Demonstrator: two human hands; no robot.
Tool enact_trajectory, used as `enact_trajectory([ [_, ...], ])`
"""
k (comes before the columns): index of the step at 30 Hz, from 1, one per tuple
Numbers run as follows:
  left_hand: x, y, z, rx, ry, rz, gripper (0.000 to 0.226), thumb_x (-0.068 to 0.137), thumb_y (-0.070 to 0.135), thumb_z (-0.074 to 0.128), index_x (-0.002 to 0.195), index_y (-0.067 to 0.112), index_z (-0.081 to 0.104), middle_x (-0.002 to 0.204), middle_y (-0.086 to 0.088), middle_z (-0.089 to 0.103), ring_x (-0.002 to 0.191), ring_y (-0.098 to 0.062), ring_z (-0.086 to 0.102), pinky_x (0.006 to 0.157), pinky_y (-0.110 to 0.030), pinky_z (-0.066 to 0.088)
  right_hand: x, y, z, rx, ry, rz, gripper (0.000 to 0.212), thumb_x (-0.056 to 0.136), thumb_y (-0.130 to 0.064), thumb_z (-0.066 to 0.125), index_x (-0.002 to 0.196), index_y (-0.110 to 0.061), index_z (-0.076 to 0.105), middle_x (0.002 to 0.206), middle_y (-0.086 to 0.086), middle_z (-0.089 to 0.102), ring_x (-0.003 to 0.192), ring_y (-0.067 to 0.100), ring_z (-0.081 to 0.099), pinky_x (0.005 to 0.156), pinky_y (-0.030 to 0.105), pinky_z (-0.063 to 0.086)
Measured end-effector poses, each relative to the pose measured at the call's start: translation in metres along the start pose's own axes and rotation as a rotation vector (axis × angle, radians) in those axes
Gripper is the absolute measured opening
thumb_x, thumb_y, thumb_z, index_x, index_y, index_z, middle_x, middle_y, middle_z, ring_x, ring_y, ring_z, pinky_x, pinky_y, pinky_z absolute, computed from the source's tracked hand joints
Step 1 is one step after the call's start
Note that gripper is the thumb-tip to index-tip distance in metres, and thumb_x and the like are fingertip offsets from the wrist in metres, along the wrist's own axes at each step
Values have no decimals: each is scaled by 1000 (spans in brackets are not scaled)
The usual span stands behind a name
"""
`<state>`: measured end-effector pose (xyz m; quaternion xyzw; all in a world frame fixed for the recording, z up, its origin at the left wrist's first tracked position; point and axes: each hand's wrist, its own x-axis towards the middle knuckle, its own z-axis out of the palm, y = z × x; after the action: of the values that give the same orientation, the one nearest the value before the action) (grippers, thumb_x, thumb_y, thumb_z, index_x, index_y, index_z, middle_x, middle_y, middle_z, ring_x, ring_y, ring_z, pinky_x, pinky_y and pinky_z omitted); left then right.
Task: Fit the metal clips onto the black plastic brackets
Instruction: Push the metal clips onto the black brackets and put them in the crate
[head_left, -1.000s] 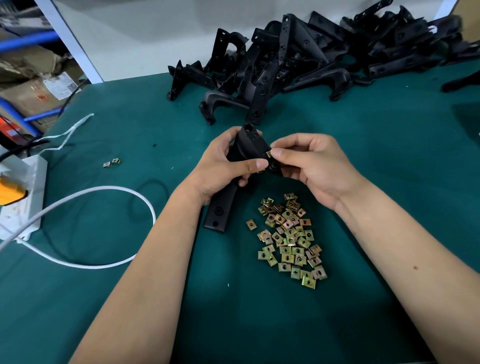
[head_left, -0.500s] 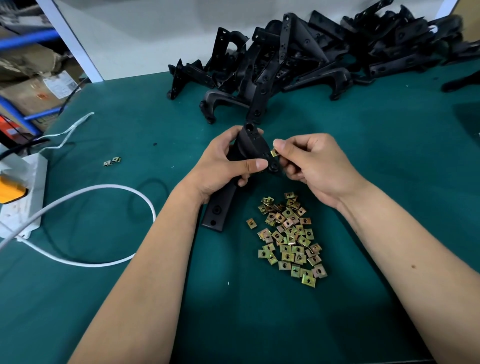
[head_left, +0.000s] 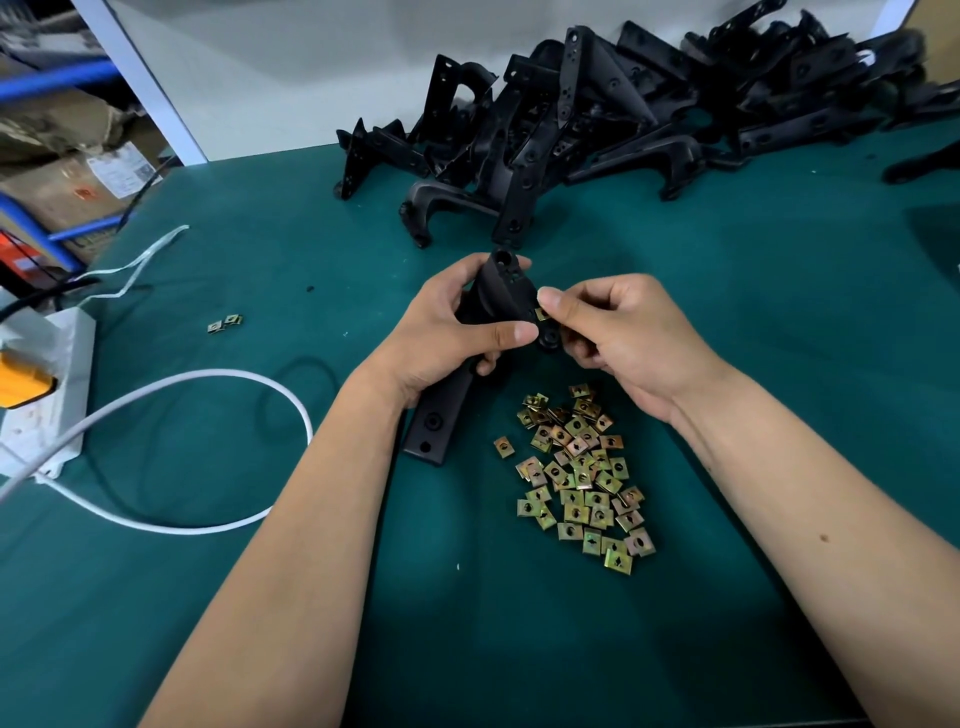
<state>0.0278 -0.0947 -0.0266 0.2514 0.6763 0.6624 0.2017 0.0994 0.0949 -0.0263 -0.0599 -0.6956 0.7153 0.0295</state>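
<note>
My left hand (head_left: 447, 332) grips a black plastic bracket (head_left: 498, 296) around its upper part; the bracket's long flat end (head_left: 434, 431) points down toward me just above the green table. My right hand (head_left: 618, 332) pinches a small brass-coloured metal clip (head_left: 543, 313) between thumb and fingers, held against the bracket's right edge. A heap of several loose metal clips (head_left: 582, 473) lies on the table just below my hands.
A big pile of black brackets (head_left: 597, 130) fills the back of the green table (head_left: 779, 312). Two stray clips (head_left: 226, 323) lie at the left. A white power strip (head_left: 47, 384) and looping white cable (head_left: 218, 374) occupy the left side.
My right hand has shifted its pinch slightly, with the clip now showing at the bracket's edge under my thumb. The left hand and the bracket stay almost still.
</note>
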Motion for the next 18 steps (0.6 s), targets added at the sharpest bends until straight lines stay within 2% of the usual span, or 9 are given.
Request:
enact_trajectory([
  [3,-1,0,1,-8,4,11,66,75,13,86,134,13,57,89,1,68,54,-17,49,46,-25,46,1,0,-1,8,7,12,24,93,-28,77,77,-10,73,62,0,58,53,11,46,45,17,35],
  [6,-1,0,1,-21,12,7,69,73,17,86,135,12,57,90,2,69,55,-17,49,47,-25,46,1,-1,-4,28,-40,-6,24,98,-20,70,84,-1,72,66,3,59,53,11,49,45,16,36],
  [10,0,0,0,-12,14,-2,69,74,15,88,136,14,57,90,4,70,56,-17,49,48,-25,47,0,-2,-9,-12,-77,-42,23,100,-15,67,90,5,73,71,7,62,58,12,52,49,17,37],
  [16,1,-3,-2,-2,78,15,58,77,14,84,129,18,59,87,7,70,56,-15,50,46,-24,47,0,-2,-7,-122,-58,-138,23,104,-20,60,99,-10,80,86,28,67,68,16,58,56,22,40],
  [18,2,-4,-3,-28,106,19,56,77,16,85,127,17,59,87,3,69,57,-14,52,46,-24,46,0,-2,-5,-124,-49,-143,25,106,-23,57,103,-15,80,95,28,70,72,14,58,57,23,39],
])
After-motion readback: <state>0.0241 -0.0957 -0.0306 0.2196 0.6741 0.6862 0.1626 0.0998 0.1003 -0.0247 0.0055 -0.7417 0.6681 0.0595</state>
